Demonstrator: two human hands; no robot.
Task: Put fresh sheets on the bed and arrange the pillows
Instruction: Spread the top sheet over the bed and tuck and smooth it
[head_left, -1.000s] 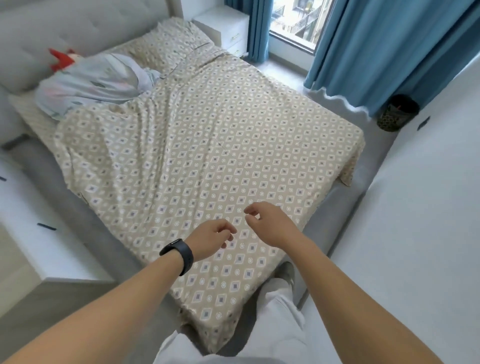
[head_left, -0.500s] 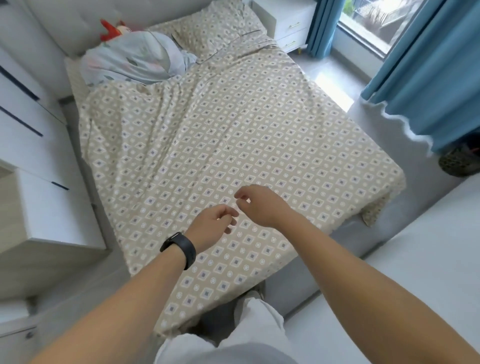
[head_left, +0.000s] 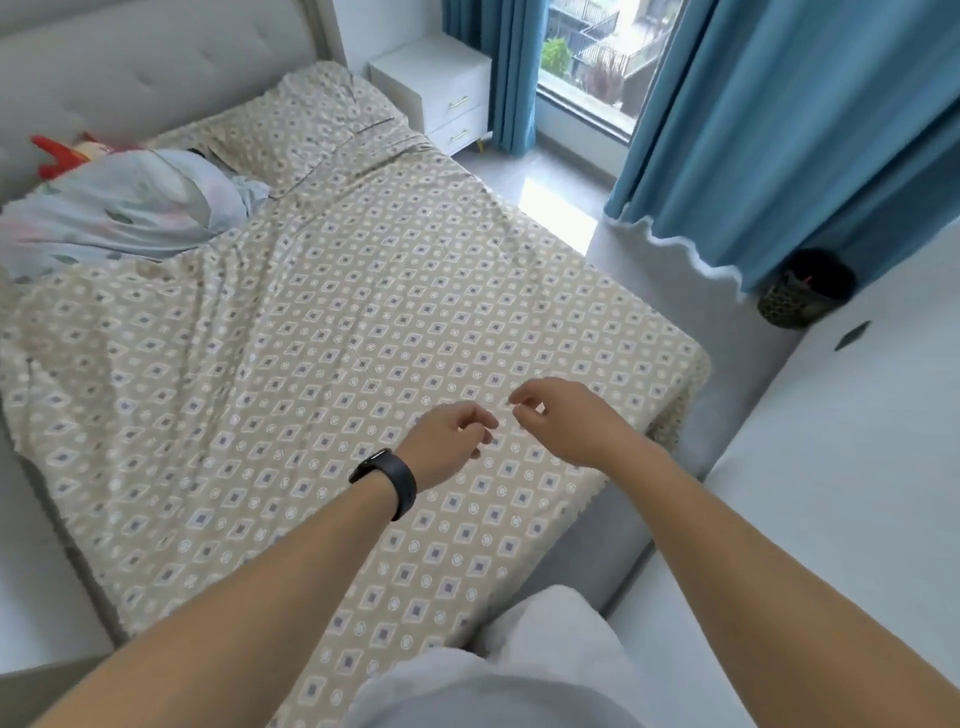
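A beige sheet (head_left: 311, 338) with a diamond pattern covers the bed, wrinkled toward the left side and hanging over the foot. A matching pillow (head_left: 306, 122) lies at the head by the grey headboard (head_left: 130, 67). A pale blue floral bundle of bedding (head_left: 114, 213) sits at the head on the left, with a red plush toy (head_left: 57, 153) behind it. My left hand (head_left: 449, 441), a black watch on its wrist, and my right hand (head_left: 563, 415) hover close together over the foot of the sheet. The fingers of both are loosely curled and hold nothing.
A white nightstand (head_left: 441, 88) stands beside the bed's head near the window. Blue curtains (head_left: 789, 130) hang on the right, with a dark basket (head_left: 802, 296) below them. A white cabinet top (head_left: 831, 493) runs along the right.
The view has swung right and the bed now fills more of the frame. Both hands stay close together over the foot of the sheet, fingers still loosely curled.
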